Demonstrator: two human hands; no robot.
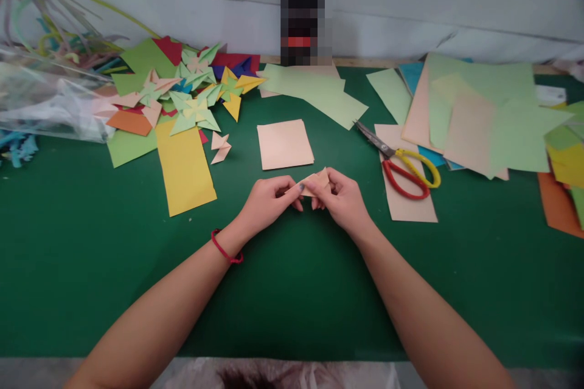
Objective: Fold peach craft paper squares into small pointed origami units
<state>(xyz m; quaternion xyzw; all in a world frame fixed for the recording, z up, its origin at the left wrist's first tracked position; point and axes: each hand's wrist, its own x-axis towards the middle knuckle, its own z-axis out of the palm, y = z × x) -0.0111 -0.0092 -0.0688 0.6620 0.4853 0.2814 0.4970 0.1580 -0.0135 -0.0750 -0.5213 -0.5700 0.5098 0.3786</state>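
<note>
My left hand (277,199) and my right hand (341,196) meet near the middle of the table, both closed on one small piece of folded peach paper (319,180). Its pointed corner sticks up by my right fingers; the rest is partly covered by my thumbs. Just beyond my hands lies a stack of square peach paper (285,144). To its left sits a small folded peach piece (221,147). Scissors (401,164) with red and yellow handles rest, blades slightly apart, on a peach paper strip (408,206) to the right.
Folded paper stars (195,110) and coloured sheets pile up at the back left, beside a yellow paper strip (185,170) and a clear plastic bag (50,103). Large green and peach sheets (483,115) overlap at the right. A pixelated dark object (305,9) stands at the back.
</note>
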